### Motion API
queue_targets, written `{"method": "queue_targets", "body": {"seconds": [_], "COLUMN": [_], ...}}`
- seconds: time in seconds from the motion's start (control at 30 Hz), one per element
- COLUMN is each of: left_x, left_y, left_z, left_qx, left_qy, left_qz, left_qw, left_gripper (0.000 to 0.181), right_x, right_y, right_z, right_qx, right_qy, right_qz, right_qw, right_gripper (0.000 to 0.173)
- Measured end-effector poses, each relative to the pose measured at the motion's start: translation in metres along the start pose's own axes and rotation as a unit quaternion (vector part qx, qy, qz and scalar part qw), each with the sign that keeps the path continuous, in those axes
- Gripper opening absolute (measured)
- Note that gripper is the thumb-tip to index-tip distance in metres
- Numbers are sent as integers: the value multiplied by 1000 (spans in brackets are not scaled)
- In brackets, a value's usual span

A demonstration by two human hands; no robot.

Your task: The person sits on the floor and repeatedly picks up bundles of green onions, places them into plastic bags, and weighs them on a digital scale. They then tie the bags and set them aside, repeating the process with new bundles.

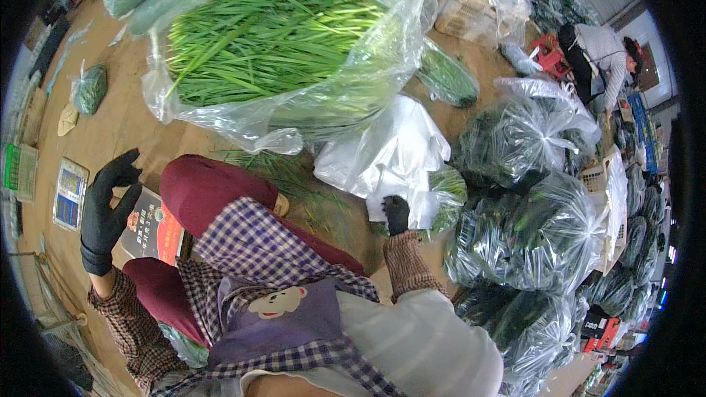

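Note:
My left hand (110, 207), in a black glove, is raised at the left with its thumb and fingers apart and nothing between them. It is above the near end of a weighing scale (135, 229), whose plate bears printed writing; the scale's display panel (71, 193) lies farther left. My right hand (396, 214), also in a black glove, rests on a stack of white plastic bags (386, 149). Its fingers are curled at the bags' near edge; whether they pinch one is unclear. A large open clear bag (220, 107) of long green garlic chives (259, 44) lies ahead.
Clear bags of dark green vegetables (551, 231) are piled at the right. Loose green leaves (309, 193) lie on the floor. A small tied bag (91, 88) sits at the far left. A person (601, 55) bends near a red crate (550, 55). A basket (469, 14) stands behind.

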State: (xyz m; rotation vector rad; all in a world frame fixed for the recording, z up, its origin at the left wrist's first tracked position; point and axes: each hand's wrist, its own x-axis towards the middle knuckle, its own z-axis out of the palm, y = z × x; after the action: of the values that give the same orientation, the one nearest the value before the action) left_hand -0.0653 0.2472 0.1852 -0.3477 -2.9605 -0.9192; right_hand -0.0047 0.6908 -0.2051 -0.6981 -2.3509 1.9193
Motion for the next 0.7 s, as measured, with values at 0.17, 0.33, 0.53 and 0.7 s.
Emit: {"method": "queue_targets", "body": {"seconds": [0.17,0.33,0.53,0.7], "left_x": [15,23,11,11], "left_y": [-17,-24,-39,-45], "left_z": [20,45,35,25], "left_qx": [5,-3,24,84], "left_qy": [-30,-27,-28,-32], "left_qz": [-39,-63,-89,-37], "left_qw": [999,998,995,995], "left_gripper": [38,37,37,35], "right_x": [79,123,105,115], "right_y": [-17,-63,9,1], "right_z": [0,43,32,-19], "right_qx": [-369,-519,-608,-615], "right_qy": [206,-8,-68,19], "right_qz": [-265,-108,-81,-26], "right_qw": [866,848,787,788], "right_gripper": [26,94,23,27]}}
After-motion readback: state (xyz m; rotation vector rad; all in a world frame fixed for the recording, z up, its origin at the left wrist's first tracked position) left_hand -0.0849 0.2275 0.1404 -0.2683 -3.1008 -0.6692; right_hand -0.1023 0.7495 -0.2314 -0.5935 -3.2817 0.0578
